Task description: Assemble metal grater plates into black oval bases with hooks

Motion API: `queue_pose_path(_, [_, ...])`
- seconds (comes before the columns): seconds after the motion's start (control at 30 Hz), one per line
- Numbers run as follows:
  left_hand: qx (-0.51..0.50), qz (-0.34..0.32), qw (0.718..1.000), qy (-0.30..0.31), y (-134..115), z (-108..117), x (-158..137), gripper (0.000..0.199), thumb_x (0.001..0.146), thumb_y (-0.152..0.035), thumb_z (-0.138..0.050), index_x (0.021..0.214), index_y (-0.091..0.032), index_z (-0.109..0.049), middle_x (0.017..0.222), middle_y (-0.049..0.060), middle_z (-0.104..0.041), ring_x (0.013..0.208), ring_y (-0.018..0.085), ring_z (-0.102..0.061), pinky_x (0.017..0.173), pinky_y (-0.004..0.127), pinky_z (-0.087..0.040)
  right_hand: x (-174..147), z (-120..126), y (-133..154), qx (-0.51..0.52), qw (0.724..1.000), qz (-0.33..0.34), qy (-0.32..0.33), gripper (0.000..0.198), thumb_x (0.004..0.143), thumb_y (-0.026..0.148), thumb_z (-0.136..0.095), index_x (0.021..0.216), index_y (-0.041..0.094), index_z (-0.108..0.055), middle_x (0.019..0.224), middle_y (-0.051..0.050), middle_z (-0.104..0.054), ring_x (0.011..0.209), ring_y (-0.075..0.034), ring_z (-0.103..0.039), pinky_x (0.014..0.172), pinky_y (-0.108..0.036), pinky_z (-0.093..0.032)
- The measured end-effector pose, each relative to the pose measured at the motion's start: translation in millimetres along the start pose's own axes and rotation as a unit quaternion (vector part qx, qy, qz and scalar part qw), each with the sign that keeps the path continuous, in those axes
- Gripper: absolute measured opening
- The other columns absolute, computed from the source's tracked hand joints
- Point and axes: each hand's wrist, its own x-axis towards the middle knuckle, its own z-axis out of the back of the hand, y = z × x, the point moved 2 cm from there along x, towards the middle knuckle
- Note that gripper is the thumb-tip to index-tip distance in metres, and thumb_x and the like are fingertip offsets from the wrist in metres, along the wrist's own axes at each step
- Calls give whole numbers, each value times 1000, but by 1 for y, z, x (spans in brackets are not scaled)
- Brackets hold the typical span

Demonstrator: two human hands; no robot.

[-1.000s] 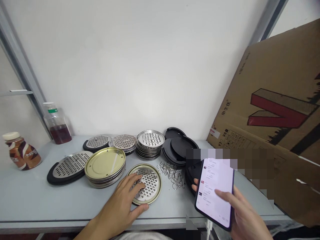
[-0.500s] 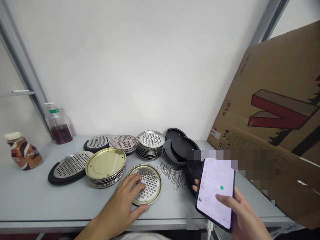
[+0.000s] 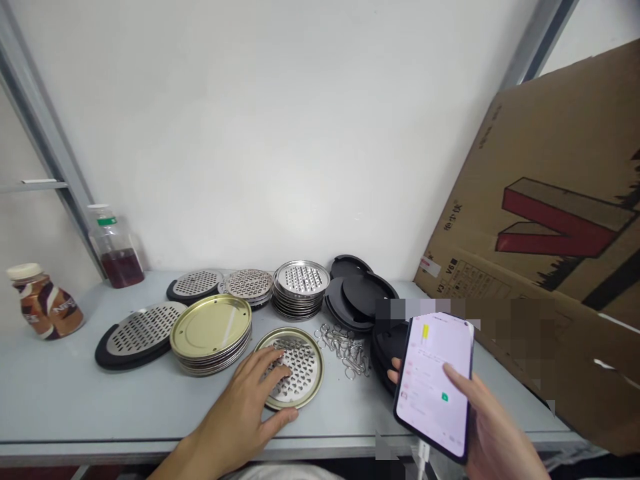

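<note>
Left grip (image 3: 246,401) atop grater (image 3: 306,370), right (image 3: 487,419) around phone (image 3: 433,393)

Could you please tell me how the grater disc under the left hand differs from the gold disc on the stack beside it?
The grater disc has a silvery perforated face; the gold disc is mostly plain. The grater disc lies on the table, while the gold disc tops a stack. The left hand rests on the grater disc, not the gold disc. Both are round.

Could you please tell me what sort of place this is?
Probably a workshop bench, judging by the stacked metal grater discs, the small pile of wire clips and the large cardboard box.
</note>
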Motion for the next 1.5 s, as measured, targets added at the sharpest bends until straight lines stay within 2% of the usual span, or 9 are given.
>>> queue_pose_path(0.13, [4, 1, 1000, 3, 1, -1, -1, 43, 87, -39, -69, 127, -27, -61, 141, 10, -56, 132, 36, -49, 107, 56, -46, -1, 1, -1, -13, 1000, 15, 0, 92, 72, 45, -77, 150, 20, -36, 107, -13, -78, 102, -38, -71, 86, -50, -58])
queue_pose_path(0.27, [5, 2, 1000, 6, 1, -1, -1, 43, 87, -39, -69, 127, -28, -61, 141, 10, -56, 133, 36, -49, 107, 58, -46, -3, 3, -2, -2, 1000, 14, 17, 81, 72, 33, -73, 146, 19, -42, 111, -15, -76, 107, -38, -69, 96, -54, -50])
queue_pose_path(0.43, [2, 3, 1000, 11, 2, -2, 0, 42, 89, -40, -67, 128, -27, -59, 143, 11, -54, 134, 36, -47, 108, 58, -44, 0, 9, -6, 1, 999, 14, 47, 82, 71, 20, -68, 147, 21, -37, 114, -17, -74, 109, -36, -69, 100, -54, -46])
queue_pose_path(0.7, [4, 4, 1000, 19, 1, -1, -1, 42, 89, -39, -67, 128, -26, -59, 143, 12, -53, 135, 36, -46, 108, 59, -43, 0, 7, -6, -4, 999, 22, 33, 82, 68, 23, -71, 145, 21, -41, 113, -16, -75, 109, -37, -68, 98, -54, -48])
queue_pose_path(0.87, [5, 5, 1000, 16, 1, 0, 0, 42, 89, -40, -67, 128, -26, -60, 143, 12, -54, 134, 36, -47, 107, 59, -45, -5, -1, 0, -8, 1000, 11, -8, 78, 73, 42, -74, 141, 18, -47, 108, -16, -76, 106, -39, -69, 98, -57, -48])
queue_pose_path(1.23, [6, 3, 1000, 18, 1, -2, 1, 42, 88, -39, -67, 127, -26, -60, 143, 11, -54, 134, 36, -47, 107, 57, -45, -2, 3, -3, -9, 1000, 19, 4, 87, 66, 24, -72, 147, 20, -41, 107, -16, -77, 106, -39, -69, 97, -57, -49])
queue_pose_path(1.3, [7, 4, 1000, 19, 0, -1, 1, 41, 88, -39, -67, 127, -26, -60, 142, 12, -54, 133, 36, -48, 107, 57, -46, -2, 2, -3, -4, 1000, 11, -3, 83, 70, 30, -71, 146, 18, -42, 106, -16, -77, 105, -39, -70, 96, -56, -50])
queue_pose_path(1.4, [8, 4, 1000, 19, 1, -1, 1, 42, 88, -40, -67, 127, -27, -60, 142, 11, -55, 133, 36, -48, 106, 57, -46, -2, 2, -2, 9, 1000, -3, -10, 78, 77, 48, -68, 144, 15, -45, 108, -19, -76, 104, -40, -70, 96, -56, -50])
queue_pose_path(1.5, [9, 3, 1000, 20, 2, -2, 0, 42, 89, -41, -67, 127, -27, -59, 143, 11, -54, 134, 35, -47, 107, 57, -45, -2, 4, -2, 3, 1000, 10, 4, 78, 73, 36, -71, 144, 17, -45, 111, -18, -75, 107, -39, -69, 98, -56, -49])
